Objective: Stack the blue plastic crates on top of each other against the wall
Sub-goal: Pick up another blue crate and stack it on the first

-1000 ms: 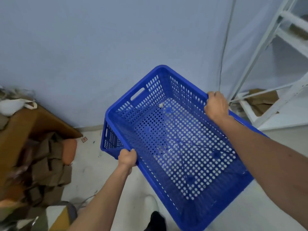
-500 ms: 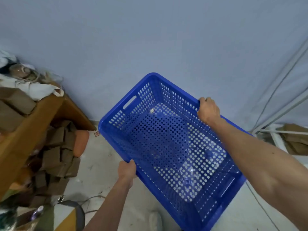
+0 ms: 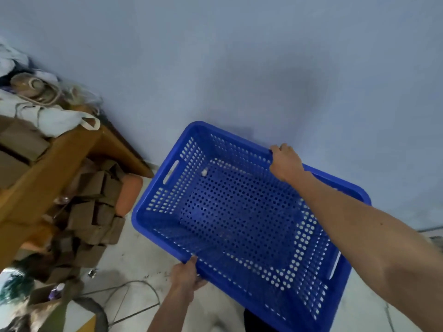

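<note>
Blue perforated crate (image 3: pixel 242 219) carried near the wall (image 3: pixel 239 68); left hand (image 3: pixel 185 277) and right hand (image 3: pixel 285 164) clamped on opposite rims; no stack visible, placement apparently pending.

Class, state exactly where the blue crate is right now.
The blue crate sits centre-right in the head view, held by the left hand and right hand, close to the wall.

Soft, even, dimmish light; a faint shadow smudges the wall (image 3: pixel 299 92). Wide-angle bending shows at the edges, and the left clutter (image 3: pixel 36 295) looks blurred, perhaps from motion.
</note>
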Demonstrator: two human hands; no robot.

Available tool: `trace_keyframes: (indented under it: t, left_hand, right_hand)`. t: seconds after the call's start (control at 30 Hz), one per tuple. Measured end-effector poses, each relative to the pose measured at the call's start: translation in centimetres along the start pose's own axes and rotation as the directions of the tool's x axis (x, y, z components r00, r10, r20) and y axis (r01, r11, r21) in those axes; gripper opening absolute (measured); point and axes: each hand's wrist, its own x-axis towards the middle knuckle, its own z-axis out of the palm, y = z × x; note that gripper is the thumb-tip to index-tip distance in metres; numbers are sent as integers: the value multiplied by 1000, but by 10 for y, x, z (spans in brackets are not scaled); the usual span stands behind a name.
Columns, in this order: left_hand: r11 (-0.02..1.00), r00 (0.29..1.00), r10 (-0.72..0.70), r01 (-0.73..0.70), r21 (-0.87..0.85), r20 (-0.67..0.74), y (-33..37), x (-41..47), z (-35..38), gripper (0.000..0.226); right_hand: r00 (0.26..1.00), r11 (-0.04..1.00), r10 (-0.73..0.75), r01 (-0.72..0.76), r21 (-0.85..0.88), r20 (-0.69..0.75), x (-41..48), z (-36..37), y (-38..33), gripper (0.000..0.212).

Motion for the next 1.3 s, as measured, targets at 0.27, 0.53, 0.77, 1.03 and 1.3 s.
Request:
trace_keyframes:
  t: [0.27,0.53,0.77,1.03,1.3]
  left_hand:
    - [983,987,-163,162,-84,3,21,57,51,22]
    - [982,988,-154,154,-107,4,23,97,72,22]
    - [977,987,-159,161,-141,24,16,106,79,22]
    - [979,989,-137,144,-142,58,19,105,83,21]
    - [986,989,-129,135,-96,67,23,102,85,22]
  right_hand:
    - [982,987,-149,155,-45,116,98,49,-5,43]
    - [973,979,-172,186,-84,155,143,89,-20,42]
    - [977,984,-142,157,-85,158,156,108,-14,40]
    - [979,983,-142,157,-94,146,164,112,-12,44]
    - [979,979,-150,167,-120,138,167,116,-11,48]
